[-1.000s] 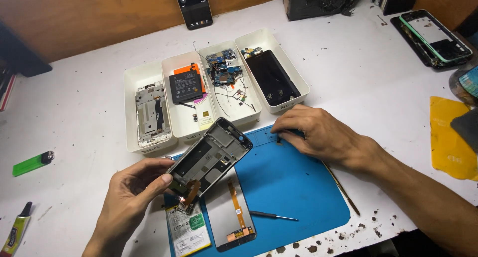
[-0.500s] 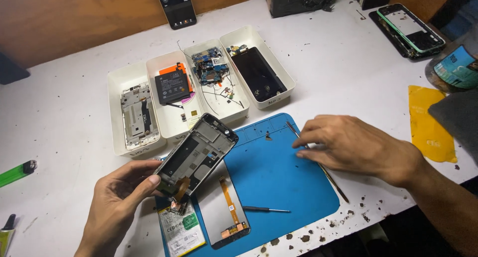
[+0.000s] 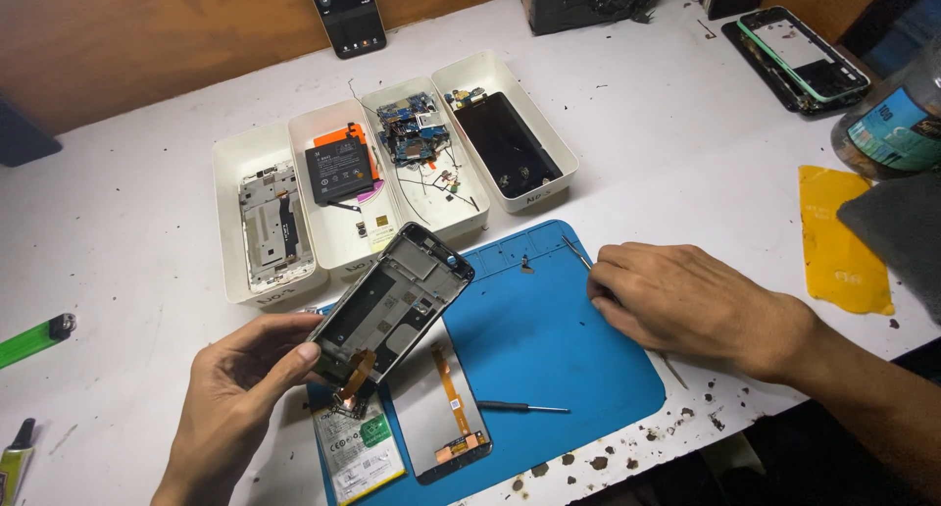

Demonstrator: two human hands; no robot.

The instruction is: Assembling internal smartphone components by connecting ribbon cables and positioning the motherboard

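We hold the stripped phone frame (image 3: pixel 392 305) at centre frame, mid-teardown.
Our left hand (image 3: pixel 240 388) grasps its lower end above the blue mat (image 3: pixel 559 369); our right hand (image 3: pixel 686 305), centre right, closes on thin tweezers (image 3: pixel 578 254), which we judge must next reach the dangling orange flex.

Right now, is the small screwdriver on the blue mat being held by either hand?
No. The screwdriver lies free on the blue mat, while the left hand holds the phone frame and the right hand rests farther right.

Bare mat (image 3: pixel 549 339) between trays (image 3: pixel 333 138), screwdriver (image 3: pixel 520 406)
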